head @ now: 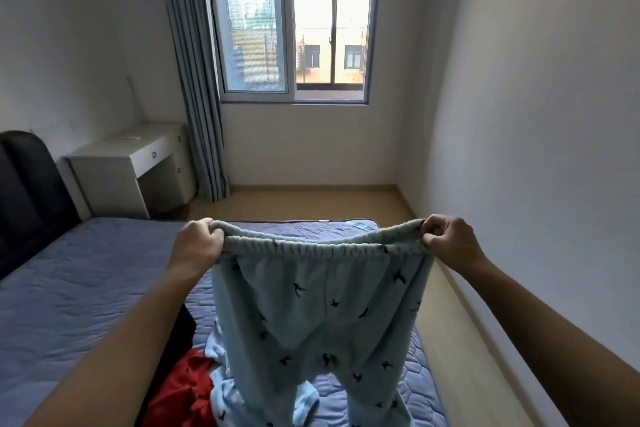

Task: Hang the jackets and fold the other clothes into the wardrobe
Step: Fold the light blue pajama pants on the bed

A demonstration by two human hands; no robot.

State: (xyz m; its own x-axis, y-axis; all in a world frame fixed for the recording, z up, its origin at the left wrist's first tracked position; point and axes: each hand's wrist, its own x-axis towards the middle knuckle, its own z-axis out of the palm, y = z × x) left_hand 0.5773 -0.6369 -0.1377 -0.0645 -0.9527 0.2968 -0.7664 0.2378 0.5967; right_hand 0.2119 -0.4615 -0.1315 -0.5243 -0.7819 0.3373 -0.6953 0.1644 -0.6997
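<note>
A pair of light blue fleece trousers (318,309) with small black bird prints hangs upright in front of me above the bed. My left hand (199,243) grips the left end of the elastic waistband. My right hand (446,236) pinches the right end, and the waistband is stretched between them. The two legs drop out of the frame at the bottom. Below, on the mattress, lie a red garment (187,388), another light blue piece (221,378) of the same print and a dark garment (180,326) partly hidden by my left forearm.
The bed with a blue quilted mattress (86,274) fills the lower left, its dark headboard (24,191) at the far left. A white desk (135,163) stands in the corner by a grey curtain (197,80) and window (294,28). A strip of wooden floor (460,340) runs along the right wall.
</note>
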